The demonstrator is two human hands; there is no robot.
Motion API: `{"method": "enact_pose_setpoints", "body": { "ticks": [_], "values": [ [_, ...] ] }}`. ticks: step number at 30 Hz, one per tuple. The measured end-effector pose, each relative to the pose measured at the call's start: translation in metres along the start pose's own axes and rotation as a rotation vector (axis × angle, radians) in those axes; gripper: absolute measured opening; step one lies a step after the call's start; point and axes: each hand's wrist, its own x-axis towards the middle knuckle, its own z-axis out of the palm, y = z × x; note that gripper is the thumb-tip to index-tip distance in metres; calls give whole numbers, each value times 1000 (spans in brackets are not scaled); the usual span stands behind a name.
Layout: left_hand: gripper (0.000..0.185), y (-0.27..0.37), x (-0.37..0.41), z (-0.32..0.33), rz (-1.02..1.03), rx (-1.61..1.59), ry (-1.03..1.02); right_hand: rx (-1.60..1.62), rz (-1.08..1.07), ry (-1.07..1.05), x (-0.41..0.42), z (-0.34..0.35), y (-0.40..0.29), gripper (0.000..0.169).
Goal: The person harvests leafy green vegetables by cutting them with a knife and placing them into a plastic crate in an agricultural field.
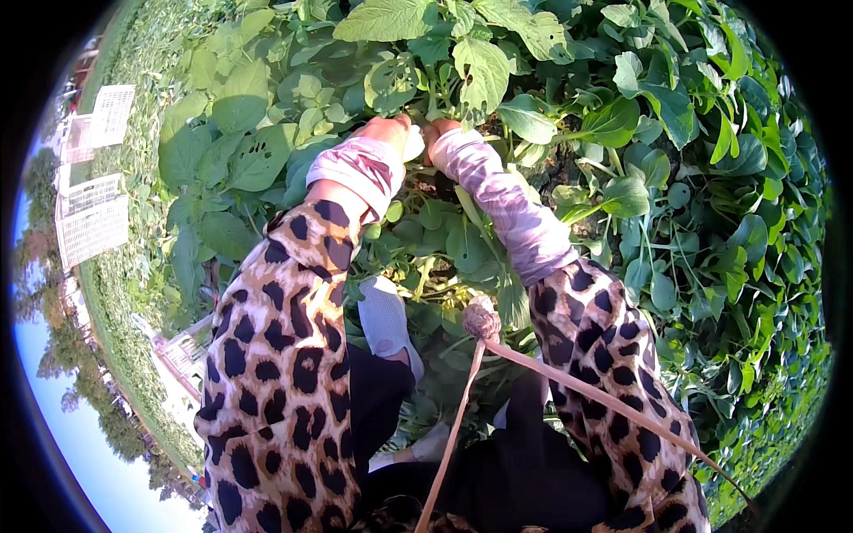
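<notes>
Both hands reach forward among leafy green plants at the upper middle of the head view. My left hand (390, 133), bare below a pushed-up pale pink cuff, is low at the stems, with a pale stalk or leaf base (414, 143) beside its fingers. Close to its right is my right hand (438, 133), its fingers bent down at the plant bases and partly covered by a patterned sleeve. Above both hands stands a taller plant with hole-eaten leaves (483, 73). Leaves and shade hide the fingertips, so what either hand grips cannot be made out.
White plastic crates (93, 226) stand on the field at the left, with another (183, 356) lower down. Dense leafy plants (746, 226) fill the right side. A light shoe (385, 316) rests among the leaves below my hands. A knotted cord (482, 321) hangs in front.
</notes>
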Motion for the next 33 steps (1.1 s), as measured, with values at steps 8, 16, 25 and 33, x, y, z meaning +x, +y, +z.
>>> {"method": "enact_pose_setpoints", "body": {
  "ticks": [8, 16, 25, 33],
  "values": [
    [80, -22, 3, 15, -8, 27, -56, -1402, -585, 110, 36, 31, 9, 11],
    [55, -81, 7, 47, -177, -47, 15, -852, -621, 59, 7, 34, -23, 18],
    [56, -96, -63, 16, 289, -1081, 59, 1105, -9, -160, -47, -3, -16, 26],
    [54, -76, -75, 2, 234, -1336, -376, 1054, -249, -68, -91, -28, -30, 32]
  ]
}}
